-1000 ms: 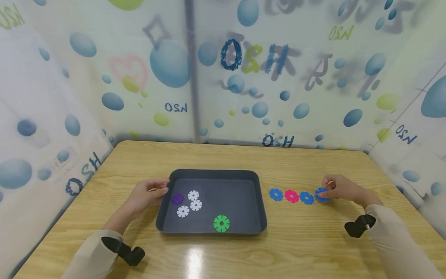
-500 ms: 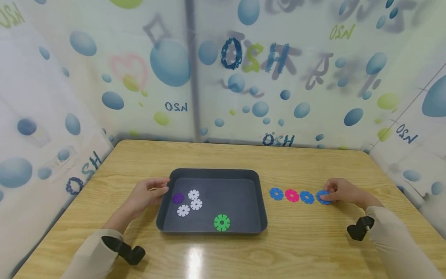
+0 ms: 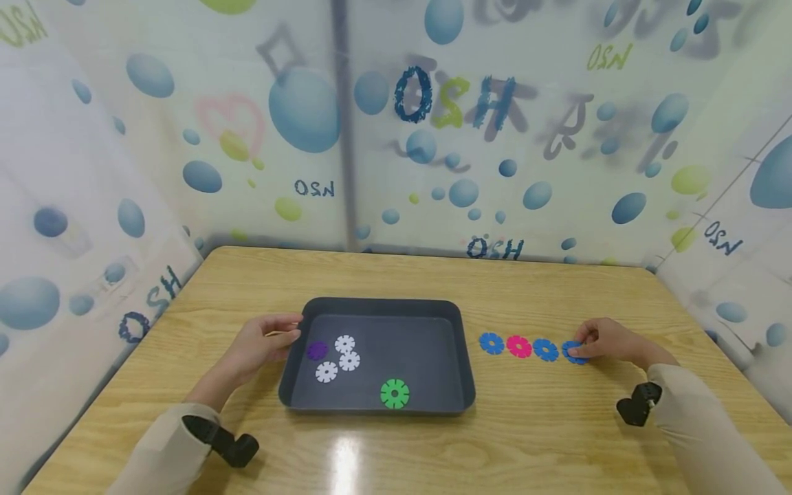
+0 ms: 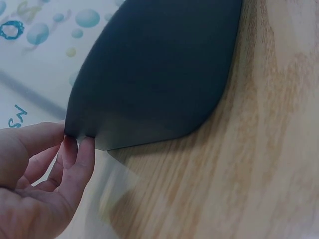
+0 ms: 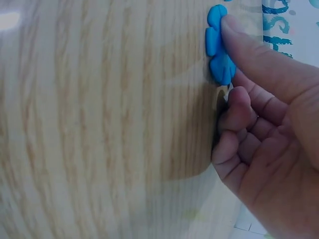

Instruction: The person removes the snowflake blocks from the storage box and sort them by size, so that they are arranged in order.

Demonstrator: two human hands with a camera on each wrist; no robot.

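A dark grey tray [image 3: 396, 357] stands on the table with plastic snowflake discs in it: a purple disc [image 3: 317, 350], three white discs [image 3: 326, 372] and a green disc [image 3: 394, 393] near the front. At the tray's left rim, the thumb and finger of my left hand [image 3: 262, 344] hold its edge; in the left wrist view the fingertips [image 4: 87, 144] meet the dark wall. My right hand [image 3: 609, 340] pinches a blue disc [image 5: 218, 47] at the right end of a row. Left of it lie a blue disc [image 3: 546, 350], a pink disc [image 3: 519, 346] and another blue disc [image 3: 491, 343].
The wooden table [image 3: 526, 440] ends against a patterned curtain [image 3: 408, 172] at the back, and similar curtains hang at both sides. Black wrist mounts [image 3: 640, 404] sit on both sleeves.
My right hand has lowered the blue disc and brought it slightly nearer to me, from tilted to about level with the row. The left hand stays at the tray.
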